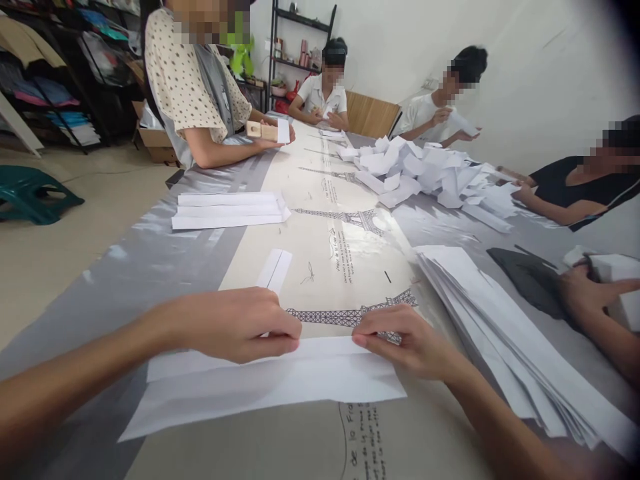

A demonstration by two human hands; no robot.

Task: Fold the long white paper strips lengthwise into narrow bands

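Observation:
A white sheet of paper (pixel 280 383) with lengthwise creases lies across the near part of the table in front of me. My left hand (pixel 245 323) pinches its far edge near the middle, thumb against fingers. Farther right on that same edge, my right hand (pixel 400 337) pinches the paper too. Just beyond my left hand lies a small folded paper strip (pixel 276 268). Past that rests a set of creased white sheets (pixel 227 211). To the right of my right hand is a long stack of folded papers (pixel 480 313).
A large heap of folded papers (pixel 425 167) covers the table's far right. The tablecloth (pixel 320 260) carries tower drawings. Several people sit or stand around the table; one holds a wooden block (pixel 263 131). Another person's hand (pixel 585 290) is near the right edge. A green stool (pixel 37 190) stands left.

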